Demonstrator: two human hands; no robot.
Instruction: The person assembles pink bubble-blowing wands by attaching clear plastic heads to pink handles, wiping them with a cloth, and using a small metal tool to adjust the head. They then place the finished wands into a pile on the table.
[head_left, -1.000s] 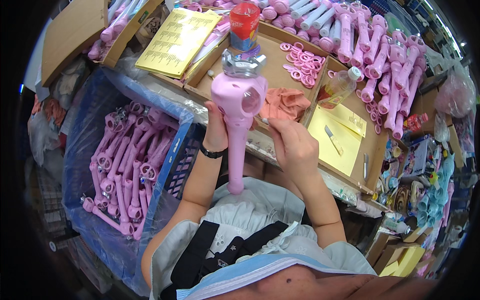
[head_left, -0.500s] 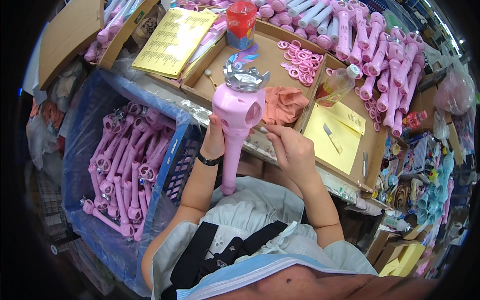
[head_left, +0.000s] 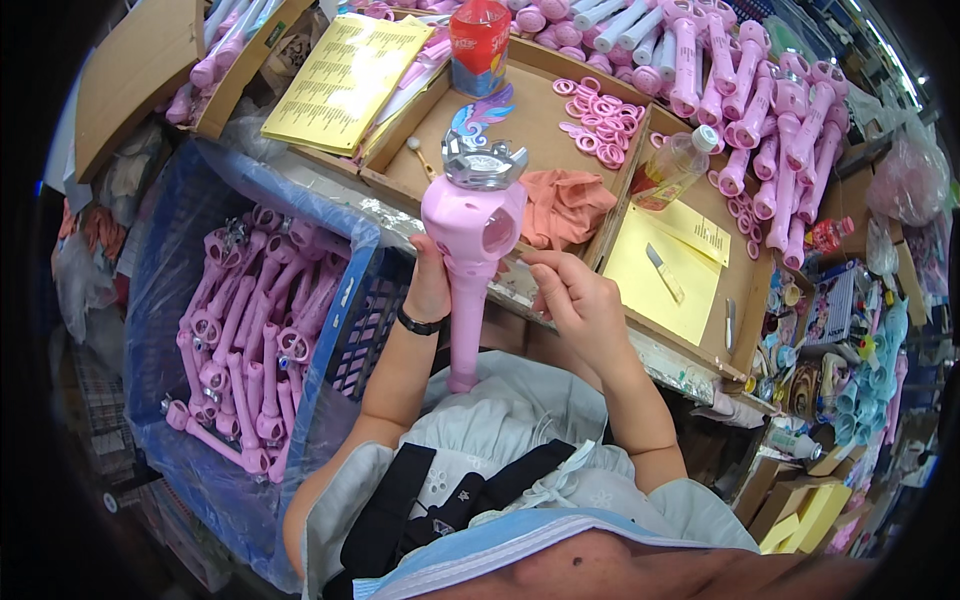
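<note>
Upright in front of me stands a pink toy wand (head_left: 466, 325), its wide hollow head bearing a silver crown (head_left: 485, 167) and a purple-and-blue wing (head_left: 482, 115). Its lower end rests against my lap. My left hand (head_left: 430, 285) is wrapped round the handle just under the head, fingers partly hidden behind it. To the right of the wand, my right hand (head_left: 580, 298) is pinched on what looks like a small cotton swab; its white tip showed a moment ago and is now hardly visible against the wand.
At left, a blue plastic-lined crate (head_left: 350, 340) holds many pink wands. Ahead, a cardboard tray (head_left: 440, 115) carries pink rings (head_left: 605, 115), an orange cloth (head_left: 565, 208) and a red-labelled bottle (head_left: 480, 50). Right of it lie a clear bottle (head_left: 675, 170), yellow paper (head_left: 650, 305), and a knife (head_left: 664, 273).
The wand has shifted slightly left and turned a little in my left hand. My right hand has moved slightly, bringing the swab's tip left against the wand.
</note>
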